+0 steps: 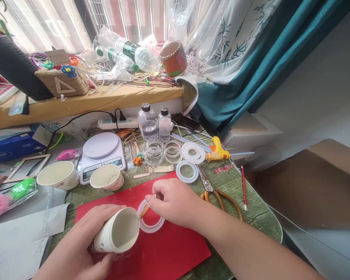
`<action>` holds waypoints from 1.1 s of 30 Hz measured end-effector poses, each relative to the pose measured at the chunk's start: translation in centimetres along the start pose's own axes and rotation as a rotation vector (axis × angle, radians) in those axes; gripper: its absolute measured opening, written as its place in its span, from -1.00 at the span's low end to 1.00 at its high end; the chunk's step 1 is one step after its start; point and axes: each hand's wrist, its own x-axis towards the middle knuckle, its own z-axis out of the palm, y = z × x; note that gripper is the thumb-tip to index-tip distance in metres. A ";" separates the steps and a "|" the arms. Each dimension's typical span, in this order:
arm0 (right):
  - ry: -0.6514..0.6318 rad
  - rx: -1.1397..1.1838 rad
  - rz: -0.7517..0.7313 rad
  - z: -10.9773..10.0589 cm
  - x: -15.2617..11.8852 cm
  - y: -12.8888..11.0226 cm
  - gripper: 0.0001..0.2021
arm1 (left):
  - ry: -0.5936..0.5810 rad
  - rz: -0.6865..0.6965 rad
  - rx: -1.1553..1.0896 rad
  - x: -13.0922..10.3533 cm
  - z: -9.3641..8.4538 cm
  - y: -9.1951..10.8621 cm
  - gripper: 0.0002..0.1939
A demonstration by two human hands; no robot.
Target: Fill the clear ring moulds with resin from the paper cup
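My left hand (86,237) is wrapped round a white paper cup (105,238), which is tilted to the right with its mouth toward me. A pale layer shows inside it; I cannot tell how much liquid there is. My right hand (173,198) pinches a small wooden stick (145,211), its lower end at the cup's rim. Beneath the stick, a translucent white ring mold (152,228) lies on a red sheet (163,256). The cup's rim is close above the ring's left side. My fingers hide the upper end of the stick.
Two more paper cups (107,178) stand near a white kitchen scale (100,146). Behind the sheet are ring molds (187,172), stacked bangles (153,151) and two clear bottles (148,123). Scissors (207,183), a yellow glue gun (218,149) and a red pencil (244,188) lie at right.
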 end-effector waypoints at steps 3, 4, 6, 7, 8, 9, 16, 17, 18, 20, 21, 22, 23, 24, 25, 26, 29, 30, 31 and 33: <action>-0.002 0.013 -0.001 0.0 0.1 0.2 -0.61 | -0.001 -0.006 -0.008 0.0 0.0 0.0 -0.47; -0.001 0.019 -0.003 0.0 0.1 0.2 -0.61 | 0.000 -0.006 -0.010 0.0 0.0 0.0 -0.47; -0.003 0.033 -0.007 0.0 0.2 0.2 -0.61 | -0.001 -0.006 -0.009 0.0 0.0 0.0 -0.47; -0.003 0.041 -0.010 0.0 0.2 0.2 -0.61 | -0.002 -0.005 -0.005 0.0 0.0 0.0 -0.47; -0.002 0.050 -0.012 0.0 0.2 0.2 -0.61 | -0.002 -0.003 0.000 0.0 0.0 0.0 -0.46; 0.000 0.061 -0.012 0.0 0.2 0.2 -0.61 | -0.003 0.000 0.007 0.1 -0.1 0.0 -0.46; 0.024 0.188 -0.012 0.1 0.3 0.6 -0.63 | -0.035 0.069 0.060 0.3 -0.4 -0.5 -0.37; 0.034 0.205 -0.010 0.1 0.3 0.7 -0.63 | -0.041 0.080 0.063 0.3 -0.4 -0.6 -0.36; 0.044 0.221 -0.007 0.1 0.3 0.7 -0.64 | -0.044 0.084 0.065 0.3 -0.4 -0.6 -0.35; 0.068 0.247 -0.003 0.2 0.4 0.9 -0.66 | -0.036 0.069 0.067 0.2 -0.4 -0.6 -0.38; 0.083 0.256 -0.005 0.2 0.4 0.9 -0.66 | -0.027 0.054 0.068 0.2 -0.3 -0.5 -0.40; 0.099 0.263 -0.011 0.3 0.4 1.0 -0.66 | -0.021 0.041 0.069 0.1 -0.3 -0.4 -0.42; 0.117 0.268 -0.020 0.3 0.5 1.0 -0.65 | -0.018 0.033 0.067 0.1 -0.2 -0.4 -0.42; 0.133 0.272 -0.029 0.3 0.5 1.0 -0.64 | -0.016 0.027 0.063 0.0 -0.1 -0.3 -0.42; 0.147 0.276 -0.036 0.3 0.5 1.0 -0.63 | -0.014 0.022 0.057 -0.1 -0.1 -0.3 -0.42; 0.158 0.279 -0.040 0.3 0.5 1.0 -0.63 | -0.011 0.018 0.050 -0.1 -0.1 -0.3 -0.42; 0.179 0.287 -0.048 0.2 0.5 1.0 -0.63 | -0.006 0.015 0.048 -0.2 -0.1 -0.5 -0.43; 0.185 0.288 -0.049 0.2 0.5 1.0 -0.64 | -0.009 0.019 0.056 -0.2 -0.1 -0.7 -0.43; 0.190 0.288 -0.052 0.2 0.5 1.0 -0.64 | -0.017 0.028 0.066 -0.2 -0.1 -0.9 -0.42; 0.198 0.285 -0.058 0.2 0.5 1.0 -0.64 | -0.043 0.065 0.085 -0.1 -0.3 -1.2 -0.38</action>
